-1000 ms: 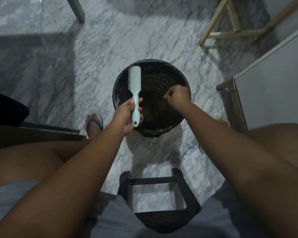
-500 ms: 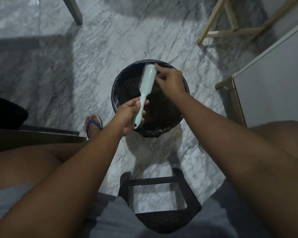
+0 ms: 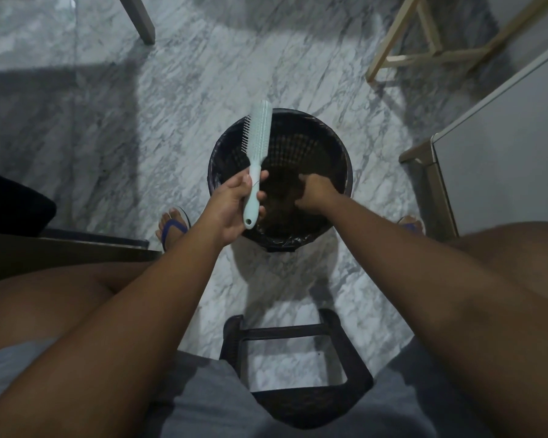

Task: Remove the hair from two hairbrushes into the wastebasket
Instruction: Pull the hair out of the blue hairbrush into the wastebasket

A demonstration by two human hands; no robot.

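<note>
Left hand (image 3: pixel 231 207) grasps mint hairbrush (image 3: pixel 260 137) by its handle, bristles facing left, above wastebasket (image 3: pixel 345 165) left rim so debris falls inside. Right hand (image 3: pixel 317 192) low within it; finger state too dark to tell.

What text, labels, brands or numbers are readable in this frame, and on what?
None readable.
The pale green plastic hairbrush, gripped by the left hand, shows no print.
The round black plastic wastebasket has no visible label.
The flat grey cabinet panel is blank.
</note>
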